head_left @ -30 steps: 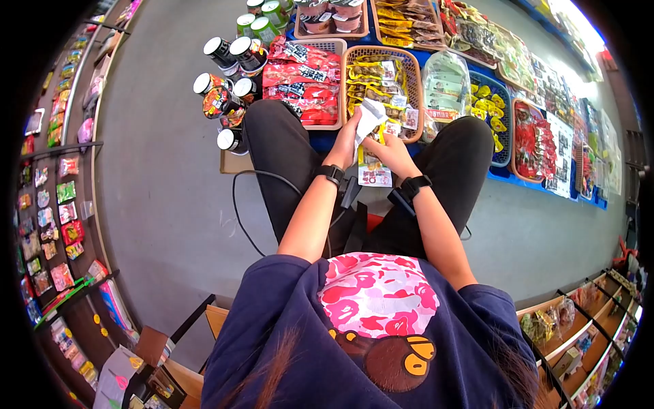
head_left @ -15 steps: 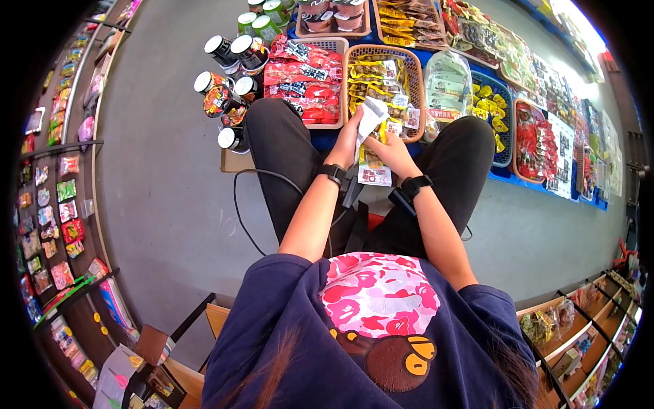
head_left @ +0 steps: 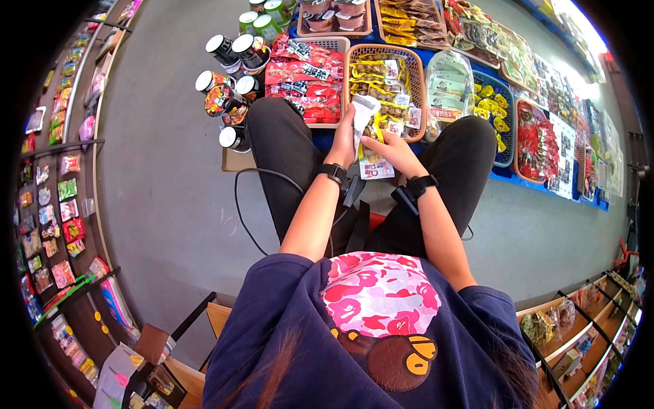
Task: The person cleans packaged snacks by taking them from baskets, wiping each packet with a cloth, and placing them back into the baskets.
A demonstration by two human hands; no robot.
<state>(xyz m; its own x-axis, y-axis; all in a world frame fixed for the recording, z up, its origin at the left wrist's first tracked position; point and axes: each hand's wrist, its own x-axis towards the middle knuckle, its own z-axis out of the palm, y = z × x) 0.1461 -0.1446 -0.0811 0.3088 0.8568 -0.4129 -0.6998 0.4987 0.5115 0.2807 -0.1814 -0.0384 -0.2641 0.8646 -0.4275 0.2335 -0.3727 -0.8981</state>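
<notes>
My left hand (head_left: 345, 144) is closed round a folded white cloth or wipe (head_left: 364, 112); the material is too small to tell. Just to its right, my right hand (head_left: 396, 154) grips a yellow-edged snack packet (head_left: 371, 148), whose white printed label (head_left: 377, 169) hangs at the lower end. The cloth lies against the packet's left side. Both hands are above my lap, in front of a tan basket (head_left: 421, 82) of similar yellow packets. My fingertips are partly hidden behind the cloth and the packet.
A pale basket (head_left: 338, 45) of red packets stands left of the tan one. Black jars with white lids (head_left: 250, 51) cluster at the table's left end. On the right are a blue basket (head_left: 504, 158) of yellow packets and stocked shelves (head_left: 579, 327). A cable (head_left: 236, 204) loops beside my left leg.
The white cloth has shifted slightly left with my left hand, showing more of the yellow packet. My right hand stays on the packet, which has risen slightly.
</notes>
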